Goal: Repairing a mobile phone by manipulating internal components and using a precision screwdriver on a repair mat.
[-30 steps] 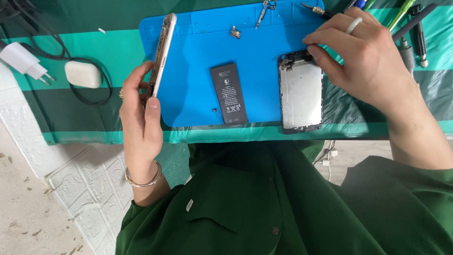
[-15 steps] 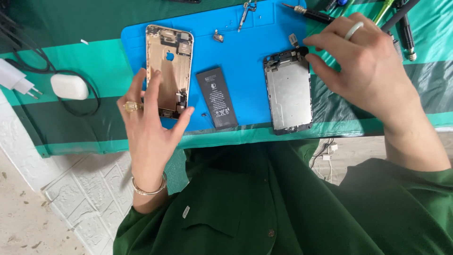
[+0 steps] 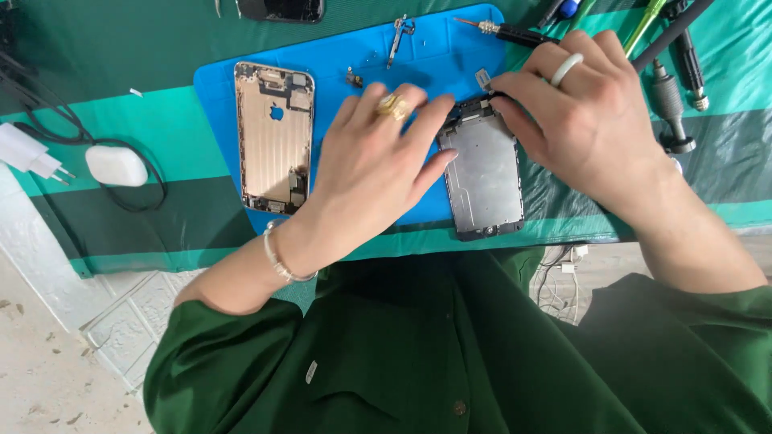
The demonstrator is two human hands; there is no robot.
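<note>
Now the gold phone housing (image 3: 273, 137) lies released left of the screen assembly (image 3: 485, 170); left hand (image 3: 378, 165) spreads open there, right hand (image 3: 583, 120) fingers pinch its top. Tugging might tear a cable.

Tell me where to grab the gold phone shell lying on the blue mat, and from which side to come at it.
Grip the gold phone shell by its two long edges, around the middle, coming straight down from above. It lies flat and open side up on the blue mat, so fingers should probably stay off the small parts inside. Its left edge is free; the left hand lies just to its right, so that side is tighter.
</note>
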